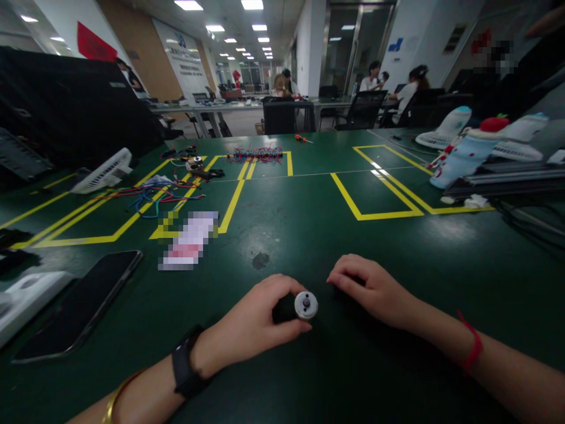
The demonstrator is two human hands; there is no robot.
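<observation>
My left hand (258, 321) is closed round a small black cylinder with a round grey end cap (306, 305), a small motor by its look, and holds it just above the green table (309, 235). A black watch and a gold bangle sit on that wrist. My right hand (373, 288) rests on the table just right of the motor, knuckles up and fingers curled under. What those fingers hold, if anything, is hidden. A red band circles the right wrist.
A black phone (79, 306) and a white device (26, 294) lie at the left. Coloured wires (150, 194), a white fan (103, 171) and a screwdriver (303, 139) lie farther back among yellow tape lines (353, 203). Bottles and fans (468, 150) stand at the right. People sit at distant desks.
</observation>
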